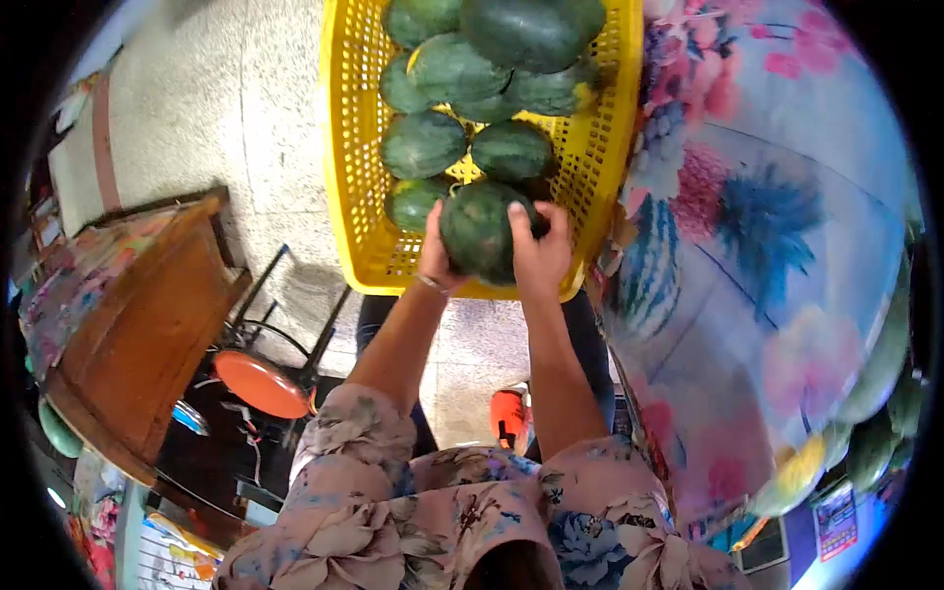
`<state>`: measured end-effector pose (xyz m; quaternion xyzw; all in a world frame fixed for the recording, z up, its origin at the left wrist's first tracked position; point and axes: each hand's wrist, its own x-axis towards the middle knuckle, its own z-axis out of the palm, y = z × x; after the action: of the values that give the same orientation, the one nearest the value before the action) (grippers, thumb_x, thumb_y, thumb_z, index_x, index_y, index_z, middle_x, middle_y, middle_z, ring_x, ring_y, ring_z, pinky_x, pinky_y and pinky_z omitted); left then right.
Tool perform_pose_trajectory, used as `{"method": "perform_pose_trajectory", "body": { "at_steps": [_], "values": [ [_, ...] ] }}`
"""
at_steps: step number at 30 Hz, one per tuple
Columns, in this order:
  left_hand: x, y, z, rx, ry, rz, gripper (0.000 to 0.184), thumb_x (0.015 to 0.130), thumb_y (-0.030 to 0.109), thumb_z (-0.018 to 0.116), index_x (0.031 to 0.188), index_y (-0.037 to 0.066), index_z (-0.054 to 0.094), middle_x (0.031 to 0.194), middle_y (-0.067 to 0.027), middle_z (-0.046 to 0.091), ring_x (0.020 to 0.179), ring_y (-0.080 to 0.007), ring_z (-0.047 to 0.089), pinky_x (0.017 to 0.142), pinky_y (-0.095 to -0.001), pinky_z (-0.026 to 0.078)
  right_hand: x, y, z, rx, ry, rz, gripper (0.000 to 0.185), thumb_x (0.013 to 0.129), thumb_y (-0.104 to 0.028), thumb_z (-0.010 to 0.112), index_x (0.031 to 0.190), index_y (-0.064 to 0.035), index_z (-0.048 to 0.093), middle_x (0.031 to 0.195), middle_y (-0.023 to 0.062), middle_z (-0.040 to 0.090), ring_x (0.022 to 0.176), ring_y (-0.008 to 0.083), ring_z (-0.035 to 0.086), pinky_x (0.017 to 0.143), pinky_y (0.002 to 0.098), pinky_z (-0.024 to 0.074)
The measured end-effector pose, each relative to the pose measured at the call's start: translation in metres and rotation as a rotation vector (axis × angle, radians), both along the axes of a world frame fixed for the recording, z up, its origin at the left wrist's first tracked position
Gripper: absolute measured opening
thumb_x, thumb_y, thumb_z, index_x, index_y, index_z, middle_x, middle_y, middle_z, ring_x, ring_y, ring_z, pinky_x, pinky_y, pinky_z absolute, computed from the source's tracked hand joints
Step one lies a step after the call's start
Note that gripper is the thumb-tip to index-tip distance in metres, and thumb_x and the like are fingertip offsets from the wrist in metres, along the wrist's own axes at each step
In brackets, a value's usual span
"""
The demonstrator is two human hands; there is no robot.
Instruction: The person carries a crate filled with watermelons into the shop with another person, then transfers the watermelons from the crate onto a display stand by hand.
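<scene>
A round dark green watermelon is held between my two hands over the near end of a yellow plastic basket. My left hand grips its left side, a bracelet on the wrist. My right hand wraps the right side, thumb on top. Several other watermelons lie in the basket, among them a small one just left of the held one, one beyond it and a large dark one at the far end. The held melon's underside is hidden.
At the right is a table with a fruit-and-flower printed cover. A wooden desk and a red round stool stand at the left. More watermelons lie beyond the table. A red shoe shows below on the floor.
</scene>
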<state>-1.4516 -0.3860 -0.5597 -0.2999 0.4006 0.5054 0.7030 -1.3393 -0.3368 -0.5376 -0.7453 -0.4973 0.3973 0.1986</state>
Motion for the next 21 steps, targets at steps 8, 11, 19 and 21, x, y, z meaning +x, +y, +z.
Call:
{"method": "perform_pose_trajectory", "body": {
  "at_steps": [8,11,19,21],
  "values": [
    [-0.043,0.029,0.274,0.458,0.784,-0.762,0.060,0.081,0.025,0.051,0.132,0.004,0.029,0.131,-0.0111,0.034,0.122,-0.0213,0.030,0.101,-0.0314,0.021,0.015,0.005,0.153,-0.719,1.591,-0.438,0.054,0.083,-0.047,0.046,0.118,-0.0059,0.046,0.116,0.0091,0.051,0.102,0.0201,0.052,0.090,0.0357,0.0393],
    [-0.028,0.016,0.344,0.543,0.849,-0.483,0.068,0.081,0.031,0.052,0.133,0.001,0.019,0.128,-0.0151,0.037,0.120,-0.0240,0.033,0.099,-0.0374,0.027,0.026,0.004,0.218,-0.669,1.825,-0.472,0.058,0.082,-0.049,0.046,0.120,-0.0052,0.044,0.117,0.0115,0.051,0.104,0.0245,0.050,0.093,0.0395,0.0375],
    [0.055,0.019,0.395,0.695,0.211,-0.332,0.068,0.083,0.062,0.024,0.133,0.015,0.025,0.133,-0.0080,0.032,0.120,-0.0271,0.033,0.099,-0.0455,0.027,0.113,0.032,0.381,0.036,1.724,-0.016,0.075,0.075,-0.055,0.050,0.124,-0.0001,0.036,0.122,0.0122,0.044,0.113,0.0219,0.042,0.097,0.0355,0.0310],
    [0.079,0.046,0.410,0.707,0.158,-0.571,0.078,0.078,0.062,0.039,0.133,0.009,0.022,0.132,-0.0108,0.032,0.120,-0.0266,0.034,0.099,-0.0422,0.028,0.163,0.040,0.409,0.395,1.267,0.113,0.075,0.072,-0.057,0.050,0.119,0.0001,0.043,0.121,0.0123,0.044,0.112,0.0219,0.042,0.095,0.0340,0.0309]
  ]
}}
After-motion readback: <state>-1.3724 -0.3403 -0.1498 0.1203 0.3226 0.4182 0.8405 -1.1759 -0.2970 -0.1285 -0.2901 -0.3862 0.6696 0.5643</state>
